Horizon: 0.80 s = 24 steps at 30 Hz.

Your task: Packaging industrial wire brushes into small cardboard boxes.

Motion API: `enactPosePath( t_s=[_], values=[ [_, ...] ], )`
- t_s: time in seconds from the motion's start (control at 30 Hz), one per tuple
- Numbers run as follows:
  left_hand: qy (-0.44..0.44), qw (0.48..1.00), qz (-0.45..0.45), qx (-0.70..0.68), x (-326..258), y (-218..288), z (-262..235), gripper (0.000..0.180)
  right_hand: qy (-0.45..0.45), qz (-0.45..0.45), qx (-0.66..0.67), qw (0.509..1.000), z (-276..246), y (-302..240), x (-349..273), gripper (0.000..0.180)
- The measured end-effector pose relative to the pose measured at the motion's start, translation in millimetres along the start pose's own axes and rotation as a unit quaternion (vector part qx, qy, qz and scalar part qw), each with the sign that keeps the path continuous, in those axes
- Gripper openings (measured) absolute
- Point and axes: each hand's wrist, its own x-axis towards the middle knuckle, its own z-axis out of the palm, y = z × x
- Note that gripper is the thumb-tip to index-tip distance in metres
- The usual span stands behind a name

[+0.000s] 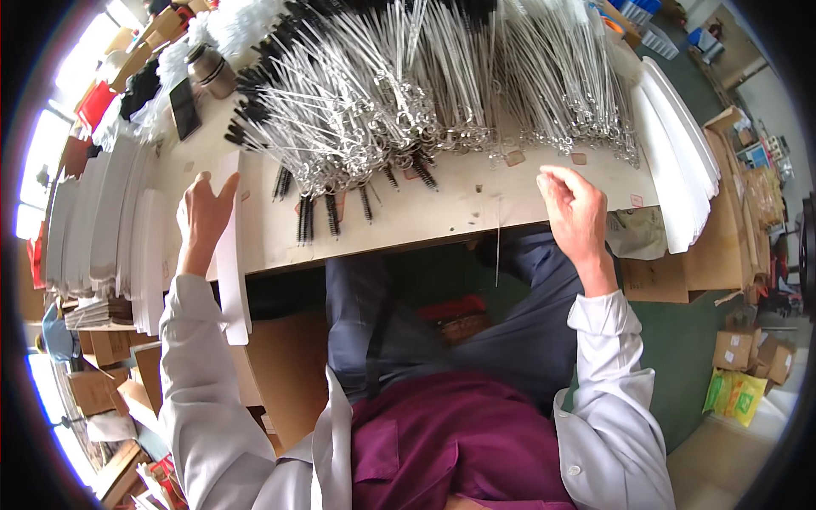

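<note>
My left hand [204, 217] is over the left part of the table, thumb and forefinger spread apart with nothing seen between them. Right beside it lies a long white paper strip [230, 255], its near end sticking out past the table edge. My right hand [578, 217] hovers by the front edge on the right. Its fingers curl in toward the thumb, and whatever they may hold is hidden. Left of it, a thin wire rod [498, 242] crosses the table edge. A large heap of wire-handled brushes [374, 110] with looped ends and black bristles spreads across the far side.
Stacks of white strips stand at the left [93, 221] and right [676, 161] of the table [408, 225]. Several short black brush heads [331, 212] poke out below the heap. A metal flask [210, 71] and a dark phone [184, 109] are at far left. Cardboard boxes flank the table.
</note>
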Motion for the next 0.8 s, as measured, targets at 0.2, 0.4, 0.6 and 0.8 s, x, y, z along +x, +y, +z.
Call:
enactPosePath(
  t_s=[0.2, 0.4, 0.6, 0.8],
  values=[
    [-0.047, 0.985, 0.082, -0.143, -37, 72, -53, 0.041, -0.023, -0.038, 0.006, 0.999, 28, 33, 28, 0.022],
    [-0.096, 0.949, 0.18, -0.238, -78, 123, -85, 0.034, -0.066, -0.082, -0.065, 0.992, 43, 30, 37, 0.042],
    [-0.13, 0.925, 0.246, -0.26, -84, 154, -77, 0.034, -0.016, -0.253, -0.152, 0.955, 49, 35, 38, 0.047],
    [-0.149, 0.887, 0.323, -0.295, -86, 193, -67, 0.034, -0.03, -0.246, -0.137, 0.959, 43, 33, 34, 0.048]
  ],
)
